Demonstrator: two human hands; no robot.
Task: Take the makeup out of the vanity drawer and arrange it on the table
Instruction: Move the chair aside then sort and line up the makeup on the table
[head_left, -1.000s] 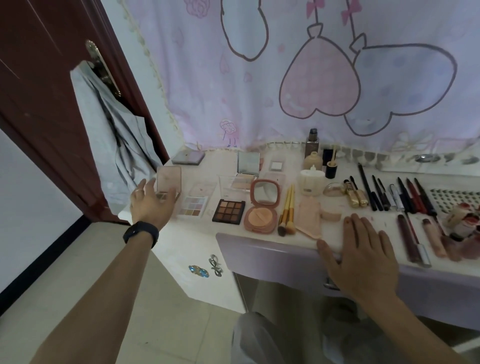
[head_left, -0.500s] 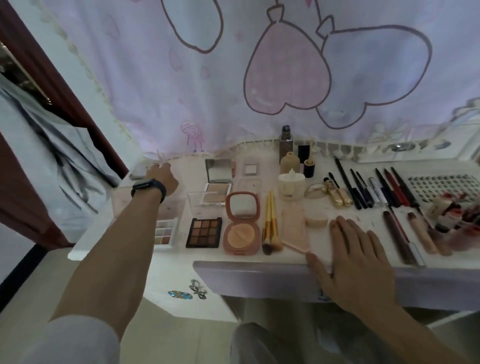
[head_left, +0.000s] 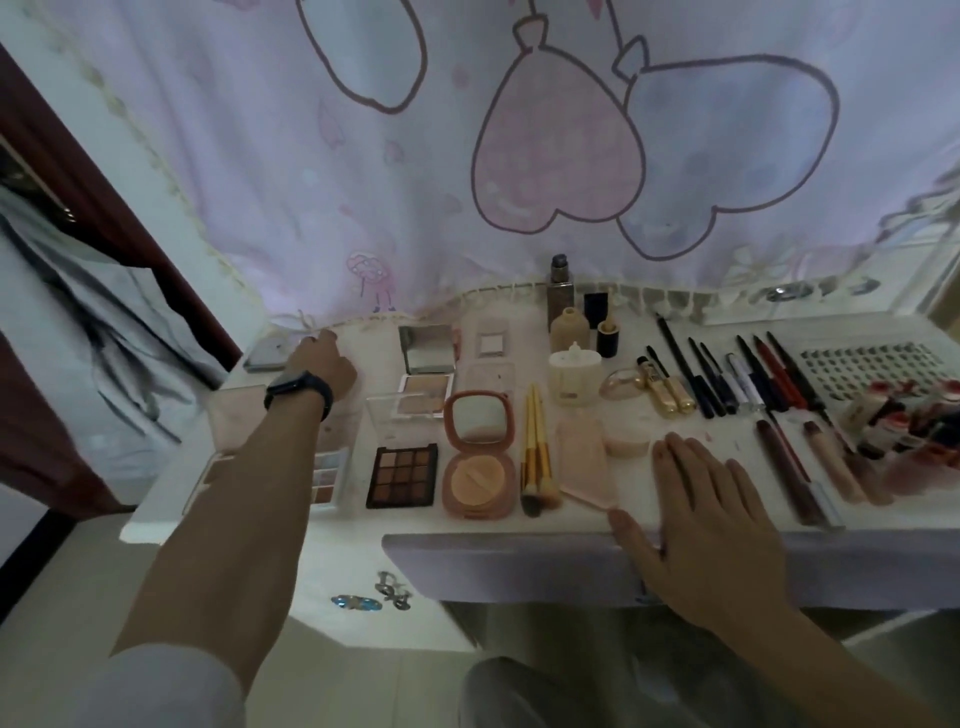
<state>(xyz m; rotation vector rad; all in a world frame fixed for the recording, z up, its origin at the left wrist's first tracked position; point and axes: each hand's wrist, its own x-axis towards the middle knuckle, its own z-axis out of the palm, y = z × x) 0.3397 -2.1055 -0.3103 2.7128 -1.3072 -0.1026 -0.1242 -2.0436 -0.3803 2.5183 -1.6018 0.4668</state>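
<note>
Two hands in view. Left hand (head_left: 324, 364) at far-left back corner of white vanity table (head_left: 696, 423), fingers hidden behind knuckles, beside flat grey compact (head_left: 266, 354); grip unreadable. Forearm covers part of pale eyeshadow palette (head_left: 330, 475). Right hand (head_left: 711, 514) lies flat, fingers straight, on bare front edge. Red-and-cream bottle cluster (head_left: 904, 415) at right cut off, blurred. Three gold-handled brushes (head_left: 537, 452) mid-table.

Left hand (head_left: 327, 364) is out at the desk's (head_left: 358, 527) far left corner, black wristband (head_left: 298, 392) showing, fingertips right by a grey compact (head_left: 265, 354); whether it has a grip, can't tell. Right hand (head_left: 711, 509) lies flat on the front edge, fingers spread, thumb over the drawer front (head_left: 498, 569). Between them sit a dark eyeshadow palette (head_left: 402, 475), an open pink compact (head_left: 480, 454) and gold brushes (head_left: 537, 457). Pencils (head_left: 701, 374) line up toward the right.
</note>
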